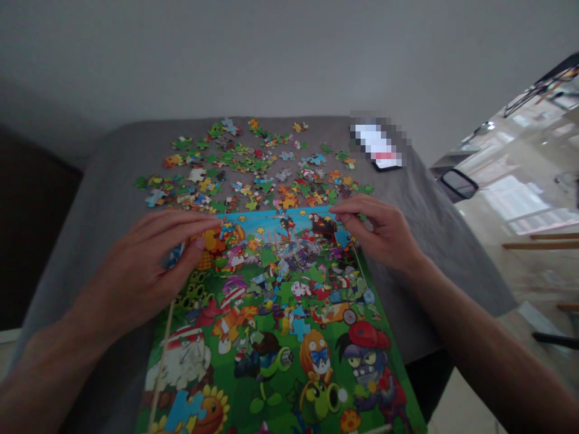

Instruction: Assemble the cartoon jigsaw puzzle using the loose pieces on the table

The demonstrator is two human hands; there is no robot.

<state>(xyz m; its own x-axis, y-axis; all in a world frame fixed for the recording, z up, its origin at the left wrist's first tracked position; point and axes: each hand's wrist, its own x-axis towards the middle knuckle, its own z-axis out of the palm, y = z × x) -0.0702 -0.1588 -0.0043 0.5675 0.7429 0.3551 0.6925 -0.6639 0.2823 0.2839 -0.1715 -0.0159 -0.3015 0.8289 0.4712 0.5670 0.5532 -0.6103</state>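
Note:
A colourful cartoon puzzle board [266, 361] lies in front of me, long side toward me, with several loose jigsaw pieces scattered on its upper half. My left hand [154, 259] is at its far left corner, thumb and fingers closed about the edge, beside an orange piece [215, 240]. At the far right corner, my right hand [380, 232] pinches the board's edge between thumb and fingers. A light blue piece [299, 323] rests mid-board, and another blue piece [184, 410] lies near the lower left.
Many loose jigsaw pieces [253, 163] spread over the grey cloth-covered table [113, 163] beyond the board. A phone [377, 147] with a lit, blurred screen lies at the back right. A pale wall [271, 54] stands behind; tiled floor [520, 199] shows at right.

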